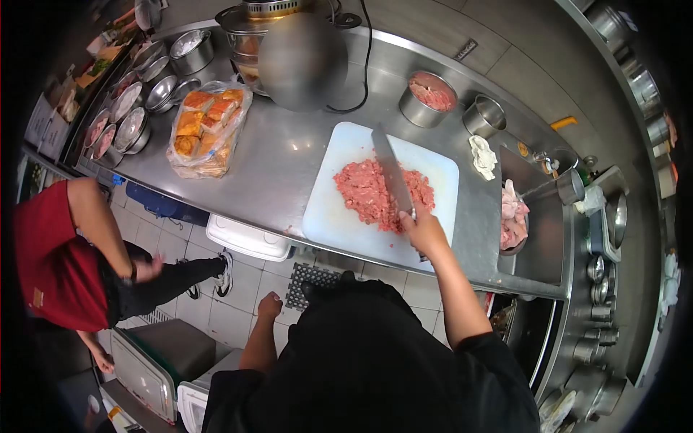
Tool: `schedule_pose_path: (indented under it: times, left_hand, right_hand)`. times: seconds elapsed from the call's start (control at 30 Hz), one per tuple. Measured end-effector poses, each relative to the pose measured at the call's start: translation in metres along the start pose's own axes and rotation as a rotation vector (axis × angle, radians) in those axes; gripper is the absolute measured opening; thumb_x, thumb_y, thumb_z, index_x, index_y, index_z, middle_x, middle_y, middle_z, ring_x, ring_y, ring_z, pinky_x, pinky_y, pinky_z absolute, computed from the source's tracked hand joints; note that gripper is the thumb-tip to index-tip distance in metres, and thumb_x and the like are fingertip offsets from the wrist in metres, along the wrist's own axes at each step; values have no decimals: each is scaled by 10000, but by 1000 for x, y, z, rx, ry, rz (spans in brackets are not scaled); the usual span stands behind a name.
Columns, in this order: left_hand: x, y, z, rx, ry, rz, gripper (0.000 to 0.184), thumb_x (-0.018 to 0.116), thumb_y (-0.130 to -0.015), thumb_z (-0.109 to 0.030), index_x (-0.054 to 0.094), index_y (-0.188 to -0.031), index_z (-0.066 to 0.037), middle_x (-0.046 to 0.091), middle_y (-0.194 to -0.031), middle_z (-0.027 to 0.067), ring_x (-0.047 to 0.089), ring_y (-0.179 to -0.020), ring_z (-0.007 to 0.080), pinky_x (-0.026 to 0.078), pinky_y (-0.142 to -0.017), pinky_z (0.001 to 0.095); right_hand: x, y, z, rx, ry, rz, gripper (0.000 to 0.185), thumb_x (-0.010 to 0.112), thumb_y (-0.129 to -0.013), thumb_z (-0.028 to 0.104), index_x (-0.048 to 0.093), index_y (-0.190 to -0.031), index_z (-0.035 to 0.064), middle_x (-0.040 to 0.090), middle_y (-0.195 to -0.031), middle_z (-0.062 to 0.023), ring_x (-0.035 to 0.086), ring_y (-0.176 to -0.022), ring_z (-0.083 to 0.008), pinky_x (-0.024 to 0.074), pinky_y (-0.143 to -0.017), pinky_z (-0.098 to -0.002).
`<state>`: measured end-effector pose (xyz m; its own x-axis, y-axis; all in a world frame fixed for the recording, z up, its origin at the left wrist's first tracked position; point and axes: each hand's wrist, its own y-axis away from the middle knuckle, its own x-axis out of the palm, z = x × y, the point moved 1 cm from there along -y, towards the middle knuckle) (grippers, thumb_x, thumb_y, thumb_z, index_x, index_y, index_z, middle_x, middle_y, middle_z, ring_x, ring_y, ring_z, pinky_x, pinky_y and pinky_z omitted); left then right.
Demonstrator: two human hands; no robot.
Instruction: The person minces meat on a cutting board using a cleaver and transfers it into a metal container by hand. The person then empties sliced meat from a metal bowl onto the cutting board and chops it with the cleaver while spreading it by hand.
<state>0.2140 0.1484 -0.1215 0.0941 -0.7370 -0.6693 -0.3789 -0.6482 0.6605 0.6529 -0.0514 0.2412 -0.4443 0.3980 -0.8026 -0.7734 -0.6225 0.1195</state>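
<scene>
My right hand (426, 232) is wrapped round the handle of a large knife (390, 164). The broad blade lies across a heap of minced meat (363, 189) and points away from me. Under the meat is a white cutting board (326, 213) near the counter's front edge. Loose bits of mince are scattered around the heap. Away from the counter, my left hand (270, 305) hangs low at my side over the floor, its fingers curled into a fist with nothing visible in it.
Behind the board stand a pot of meat (427, 108) and a second metal pot (484, 117), with a white cloth (482, 157) nearby. A sink (543, 249) holding raw meat is at right. Bagged bread-like pieces (206, 137) lie left. A person in red (54, 245) is at left.
</scene>
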Motion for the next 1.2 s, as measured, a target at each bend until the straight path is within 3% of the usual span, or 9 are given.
schedule_pose_path:
  times: [0.03, 0.27, 0.47, 0.6, 0.77, 0.93, 1.07, 1.1, 1.2]
  left_hand:
    - [1, -1, 8, 22, -41, -7, 267, 649, -871, -274, 684, -1089, -123, 744, -1075, 167, 701, -1063, 377, 548, -925, 480]
    - [-6, 7, 41, -96, -70, -21, 278, 677, -850, -261, 686, -1093, -128, 748, -1091, 155, 704, -1076, 361, 547, -942, 471]
    - [13, 11, 35, -155, -5, -96, 260, 662, -863, -275, 695, -1069, -121, 748, -1099, 153, 701, -1086, 361, 550, -940, 461]
    - [15, -3, 0, 1, 204, -387, 248, 594, -950, -281, 684, -1002, -56, 733, -917, 203, 714, -897, 422, 550, -792, 521]
    - [-122, 53, -148, 204, 694, -903, 321, 609, -1026, -267, 633, -837, -9, 610, -679, 148, 553, -608, 244, 473, -630, 380]
    - [-226, 46, -248, 515, 408, -1137, 265, 645, -999, -264, 717, -921, -21, 699, -927, 152, 651, -816, 353, 514, -735, 424]
    - [-224, 15, -253, 684, 227, -986, 175, 669, -925, -225, 750, -934, -70, 715, -963, 117, 652, -909, 349, 508, -829, 450]
    - [-220, 15, -249, 772, 146, -872, 159, 677, -897, -216, 760, -944, -89, 719, -994, 99, 649, -961, 337, 499, -867, 459]
    - [-206, 43, -239, 829, 107, -622, 172, 677, -857, -201, 777, -978, -132, 714, -1084, 66, 623, -1072, 307, 463, -941, 475]
  right_hand:
    - [-8, 4, 10, 37, 25, -8, 420, 572, -1024, 340, 579, -1300, 23, 721, -959, -285, 684, -901, -500, 531, -769, -541]
    - [-1, -10, 32, -180, -105, -313, 322, 514, -1057, 326, 588, -1168, 33, 702, -892, -294, 675, -863, -508, 516, -762, -560]
    - [33, -35, 12, 11, 212, 204, 371, 486, -1042, 303, 594, -1186, -20, 730, -940, -273, 700, -952, -463, 517, -898, -557]
    - [29, -36, 6, -36, 154, 212, 419, 485, -1038, 312, 587, -1221, -52, 718, -1014, -309, 692, -1010, -468, 501, -950, -555]
    - [32, -43, -9, -76, 138, 217, 436, 488, -1041, 322, 600, -1201, -67, 692, -1068, -347, 671, -1025, -504, 504, -941, -552]
    - [35, -49, -24, -33, -12, 258, 433, 488, -1038, 316, 606, -1203, -66, 686, -1068, -358, 663, -1040, -515, 503, -938, -555]
    - [26, -43, -16, -104, 55, 195, 418, 493, -1042, 328, 610, -1175, -51, 685, -1059, -352, 660, -1030, -518, 497, -926, -565]
    - [59, -59, -63, -445, 142, -72, 396, 508, -1058, 329, 599, -1181, -36, 675, -727, -204, 668, -522, -301, 539, -565, -460]
    - [51, -57, -55, -173, 77, 146, 393, 506, -1059, 327, 598, -1176, -36, 681, -748, -215, 673, -530, -313, 549, -575, -465]
